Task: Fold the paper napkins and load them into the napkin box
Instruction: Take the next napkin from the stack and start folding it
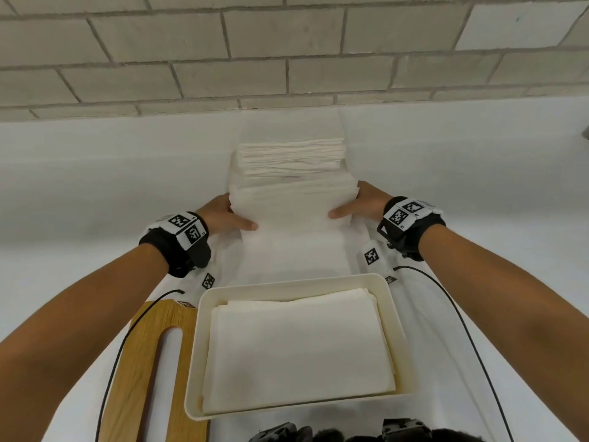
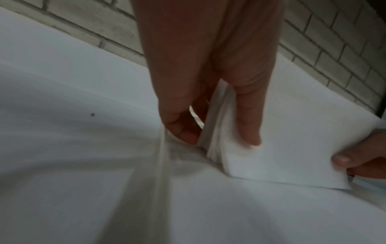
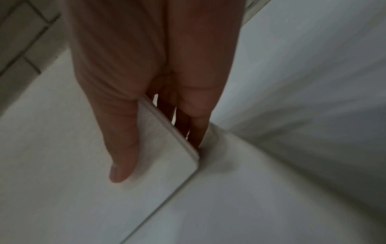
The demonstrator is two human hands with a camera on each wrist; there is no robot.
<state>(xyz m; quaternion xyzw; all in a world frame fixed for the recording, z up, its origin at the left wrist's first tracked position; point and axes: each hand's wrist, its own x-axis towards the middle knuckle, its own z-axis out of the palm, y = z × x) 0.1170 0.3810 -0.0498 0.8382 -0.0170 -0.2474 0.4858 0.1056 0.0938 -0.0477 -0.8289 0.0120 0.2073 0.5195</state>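
A thin batch of napkins [image 1: 293,207] is being pinched at its short ends by the left hand [image 1: 223,215] and right hand [image 1: 363,204], thumbs on top, its long axis crosswise, above the stack [image 1: 291,154], with the part-filled napkin box [image 1: 392,314] lying toward the table's [image 1: 79,186] near edge.

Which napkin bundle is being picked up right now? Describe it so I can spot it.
Start at the cream napkin box; beyond it stands the tall napkin pile. The bundle is at its near foot, pinched between both hands, left and right.
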